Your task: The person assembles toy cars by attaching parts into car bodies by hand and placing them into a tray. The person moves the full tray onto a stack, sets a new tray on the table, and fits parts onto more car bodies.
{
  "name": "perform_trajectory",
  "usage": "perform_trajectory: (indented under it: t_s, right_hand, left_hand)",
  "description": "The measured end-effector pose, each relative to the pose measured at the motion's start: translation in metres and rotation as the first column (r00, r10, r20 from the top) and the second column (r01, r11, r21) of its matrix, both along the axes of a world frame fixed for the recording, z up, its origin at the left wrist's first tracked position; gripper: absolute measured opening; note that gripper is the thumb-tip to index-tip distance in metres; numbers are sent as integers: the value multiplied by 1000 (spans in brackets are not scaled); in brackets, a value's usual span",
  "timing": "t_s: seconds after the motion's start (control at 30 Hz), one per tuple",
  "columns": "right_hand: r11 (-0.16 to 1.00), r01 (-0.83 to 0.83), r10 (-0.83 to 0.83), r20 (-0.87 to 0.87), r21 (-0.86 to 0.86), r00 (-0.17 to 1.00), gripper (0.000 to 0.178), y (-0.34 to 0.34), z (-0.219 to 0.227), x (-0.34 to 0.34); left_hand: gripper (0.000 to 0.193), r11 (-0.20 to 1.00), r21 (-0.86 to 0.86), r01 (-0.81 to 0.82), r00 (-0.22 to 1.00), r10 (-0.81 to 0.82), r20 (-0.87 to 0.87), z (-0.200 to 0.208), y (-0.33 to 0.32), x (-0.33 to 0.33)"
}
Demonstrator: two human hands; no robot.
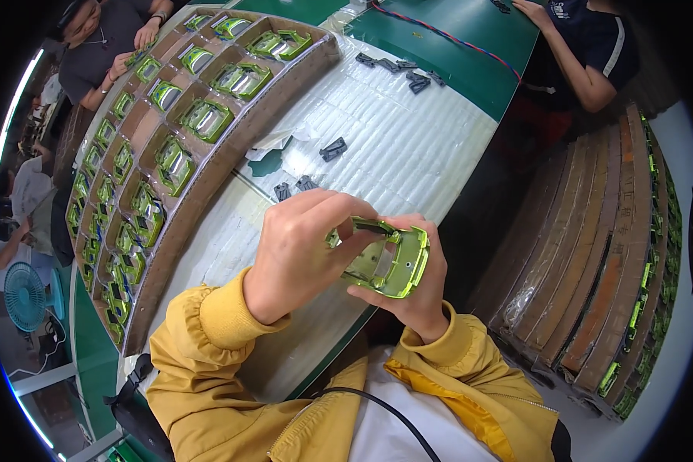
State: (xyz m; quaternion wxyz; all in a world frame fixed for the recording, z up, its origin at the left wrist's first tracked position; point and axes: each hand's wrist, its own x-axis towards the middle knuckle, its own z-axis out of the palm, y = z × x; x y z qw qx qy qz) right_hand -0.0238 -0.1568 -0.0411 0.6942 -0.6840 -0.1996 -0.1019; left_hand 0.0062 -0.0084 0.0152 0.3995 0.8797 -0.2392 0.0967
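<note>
A bright green plastic housing (396,266), hollow and with an opening in its middle, is tilted in front of my chest. My right hand (423,300) grips it from the right and below, the thumb along its lower edge. Closed at its upper left edge is my left hand (308,246), its finger and thumb pinching a dark plastic piece (373,226) against the housing. My left fingers cover much of that piece. Similar small black plastic parts (333,149) lie on the plastic-covered table (377,138) beyond my hands.
A cardboard tray with dividers (227,181) at the left holds many green housings. Stacked cardboard trays (570,254) stand at the right. More black parts (418,82) lie farther back, near a red-blue cable (454,40). Co-workers sit across the table; a teal fan (25,296) stands far left.
</note>
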Motion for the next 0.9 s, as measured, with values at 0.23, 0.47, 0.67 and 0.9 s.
perform_trajectory:
  t_s: [0.23, 0.47, 0.67, 0.9]
  right_hand:
    - [997, -15, 16, 15, -78, 1000, 70, 3, 3, -4]
    - [998, -27, 35, 121, -65, 992, 70, -1, 23, 1]
    - [991, 18, -7, -76, 135, 997, 32, -15, 39, 18]
    - [972, 69, -62, 39, -226, 997, 20, -1, 49, 6]
  left_hand:
    - [20, 993, 7, 119, 976, -119, 181, 1, 6, 8]
    - [22, 980, -117, 162, 976, -142, 167, -7, 5, 4]
    - [27, 457, -852, 257, 882, -472, 13, -15, 10, 2]
    - [34, 721, -633, 282, 944, -326, 49, -6, 20, 2]
